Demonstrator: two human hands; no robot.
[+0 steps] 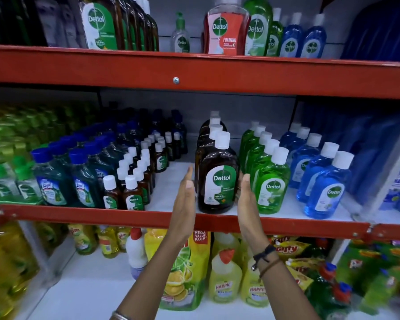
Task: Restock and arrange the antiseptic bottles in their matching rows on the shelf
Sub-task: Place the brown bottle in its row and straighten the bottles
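A row of large brown Dettol antiseptic bottles (217,179) with white caps stands on the middle shelf (171,192), front bottle at the shelf edge. My left hand (185,197) is flat and upright just left of the front bottle, fingers straight. My right hand (246,199) is flat on the bottle's right side, touching or nearly touching it. Neither hand grips anything. Small brown Dettol bottles (132,181) stand in rows to the left. A green Dettol row (268,179) and a blue Dettol row (323,181) stand to the right.
Dark green Lizol bottles (53,176) fill the left of the middle shelf. The red shelf beam (148,70) above carries more Dettol bottles (224,28). Below are Harpic bottles (225,276), a lemon refill pouch (185,273) and dish-liquid bottles. White shelf space lies left of the brown row.
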